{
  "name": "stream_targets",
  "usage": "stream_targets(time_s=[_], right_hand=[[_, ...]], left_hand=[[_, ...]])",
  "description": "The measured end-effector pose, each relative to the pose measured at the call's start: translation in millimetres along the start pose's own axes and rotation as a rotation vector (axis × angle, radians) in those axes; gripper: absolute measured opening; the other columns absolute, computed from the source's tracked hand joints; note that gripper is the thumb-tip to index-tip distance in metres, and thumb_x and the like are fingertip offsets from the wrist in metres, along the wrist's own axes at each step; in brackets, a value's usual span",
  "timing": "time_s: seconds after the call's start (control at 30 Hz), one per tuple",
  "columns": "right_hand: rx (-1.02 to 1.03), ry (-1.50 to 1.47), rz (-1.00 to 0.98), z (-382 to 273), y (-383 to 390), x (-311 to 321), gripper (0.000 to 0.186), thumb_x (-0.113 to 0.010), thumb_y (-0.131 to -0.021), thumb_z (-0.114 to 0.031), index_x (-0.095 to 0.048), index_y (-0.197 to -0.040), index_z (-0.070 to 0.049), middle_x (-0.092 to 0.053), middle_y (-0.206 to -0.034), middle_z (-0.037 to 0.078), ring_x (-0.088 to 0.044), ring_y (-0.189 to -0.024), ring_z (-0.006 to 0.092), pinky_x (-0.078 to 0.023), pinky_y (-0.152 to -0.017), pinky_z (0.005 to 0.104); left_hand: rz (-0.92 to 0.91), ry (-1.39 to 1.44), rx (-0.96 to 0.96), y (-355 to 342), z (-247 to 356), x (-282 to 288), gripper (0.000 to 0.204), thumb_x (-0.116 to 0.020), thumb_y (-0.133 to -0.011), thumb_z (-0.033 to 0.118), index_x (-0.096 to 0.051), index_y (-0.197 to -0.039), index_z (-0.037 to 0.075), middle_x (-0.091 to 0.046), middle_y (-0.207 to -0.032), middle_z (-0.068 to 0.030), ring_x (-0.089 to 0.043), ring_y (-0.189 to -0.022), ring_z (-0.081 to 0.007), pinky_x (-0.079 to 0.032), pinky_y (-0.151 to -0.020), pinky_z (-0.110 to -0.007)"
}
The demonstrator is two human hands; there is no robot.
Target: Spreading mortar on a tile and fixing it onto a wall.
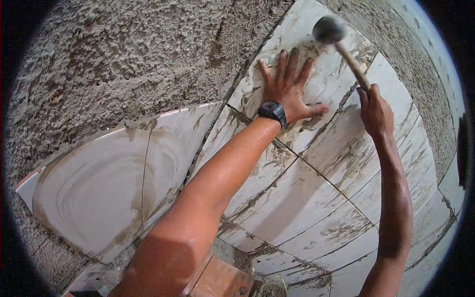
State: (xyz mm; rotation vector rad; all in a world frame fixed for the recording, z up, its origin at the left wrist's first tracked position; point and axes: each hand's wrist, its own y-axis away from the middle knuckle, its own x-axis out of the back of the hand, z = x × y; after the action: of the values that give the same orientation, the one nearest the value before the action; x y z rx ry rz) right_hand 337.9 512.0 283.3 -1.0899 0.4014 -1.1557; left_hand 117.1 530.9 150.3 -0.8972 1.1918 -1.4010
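My left hand lies flat with spread fingers against a mud-smeared white wall tile in the upper row. A dark watch is strapped round that wrist. To its right, my right hand is closed round the wooden handle of a rubber mallet. The mallet's dark round head, slightly blurred, is over the upper part of the same tile, above my left fingertips; whether it touches the tile I cannot tell. Grey mortar smears run across the tile faces and along the joints.
Rough grey mortared wall borders the tiles at upper left and upper right. More white tiles continue below and to the right. On the left, other tiles carry swirled smears. An orange-brown tile or block sits at the bottom.
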Motion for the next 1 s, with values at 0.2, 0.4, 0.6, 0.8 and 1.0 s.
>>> stream_targets(time_s=[0.2, 0.4, 0.6, 0.8, 1.0], right_hand=[[0.015, 0.024, -0.014, -6.6, -4.7, 3.0, 0.03, -0.053, -0.1, -0.039, -0.046, -0.101, -0.01, -0.064, -0.074, 0.022, -0.063, -0.066, 0.0457, -0.045, -0.056, 0.0538], [-0.095, 0.11, -0.159, -23.7, -11.1, 8.5, 0.032, -0.053, -0.1, -0.04, -0.044, -0.098, -0.009, -0.065, -0.077, 0.023, -0.064, -0.072, 0.0468, -0.046, -0.059, 0.055], [0.072, -0.138, 0.01, -47.2, -1.0, 8.6, 0.028, -0.058, -0.098, -0.036, -0.046, -0.101, -0.01, -0.065, -0.076, 0.021, -0.064, -0.068, 0.0451, -0.047, -0.056, 0.0516], [0.098, 0.004, -0.182, -55.1, -8.0, 3.1, 0.03, -0.06, -0.097, -0.035, -0.044, -0.097, -0.009, -0.066, -0.076, 0.019, -0.064, -0.068, 0.044, -0.048, -0.056, 0.0509], [0.133, -0.014, -0.161, -54.4, -9.5, 1.9, 0.033, -0.061, -0.096, -0.037, -0.044, -0.096, -0.009, -0.065, -0.075, 0.017, -0.065, -0.07, 0.0422, -0.049, -0.057, 0.0491]], left_hand=[[0.006, 0.027, 0.014, 0.2, -1.0, -1.5, 0.135, -0.055, -0.057, 0.094, -0.018, -0.157, 0.011, -0.017, -0.16, -0.0239, -0.011, -0.149, -0.042, 0.005, -0.11, -0.074], [0.08, 0.114, 0.074, 4.0, 1.5, 1.7, 0.129, -0.068, -0.054, 0.087, -0.031, -0.145, 0.002, -0.029, -0.15, -0.0256, -0.024, -0.141, -0.0414, -0.009, -0.115, -0.064], [0.199, 0.235, -0.182, 6.3, -8.9, -3.4, 0.095, -0.072, -0.066, 0.075, -0.05, -0.123, 0.003, -0.044, -0.13, -0.0203, -0.04, -0.124, -0.0404, -0.031, -0.108, -0.055], [0.249, 0.298, -0.3, 5.7, -13.2, -9.4, 0.076, -0.073, -0.073, 0.066, -0.058, -0.11, 0.002, -0.051, -0.126, -0.0209, -0.045, -0.121, -0.0421, -0.036, -0.108, -0.055], [0.276, 0.317, -0.284, 2.5, -9.6, -10.5, 0.072, -0.075, -0.072, 0.064, -0.058, -0.106, 0.002, -0.052, -0.125, -0.0209, -0.046, -0.119, -0.044, -0.038, -0.106, -0.055]])
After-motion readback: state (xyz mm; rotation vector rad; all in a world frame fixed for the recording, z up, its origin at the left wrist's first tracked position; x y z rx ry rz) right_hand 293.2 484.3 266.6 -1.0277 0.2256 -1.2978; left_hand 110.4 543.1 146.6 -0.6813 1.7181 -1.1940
